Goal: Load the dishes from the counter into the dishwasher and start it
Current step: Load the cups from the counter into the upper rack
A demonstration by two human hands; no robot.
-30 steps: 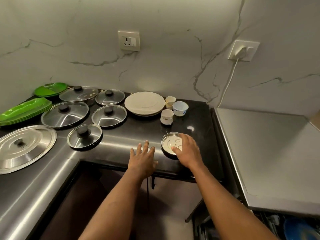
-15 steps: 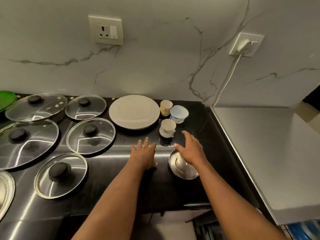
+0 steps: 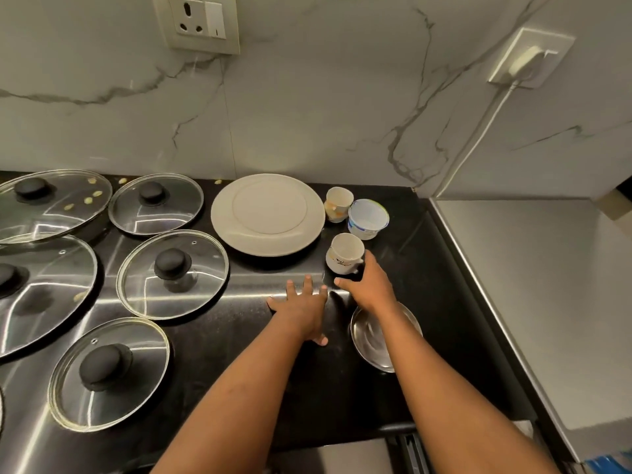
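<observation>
Two hands: my left (image 3: 301, 311) flat on the table (image 3: 444, 302), right (image 3: 369, 285) at the cup (image 3: 342, 256), grip unclear; a clumsy pinch could topple it.

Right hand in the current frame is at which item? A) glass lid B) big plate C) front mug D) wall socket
C: the right hand is at the front mug, fingers against its right side. Whether it grips the mug yet cannot be told. The left hand lies flat on the counter.
</observation>
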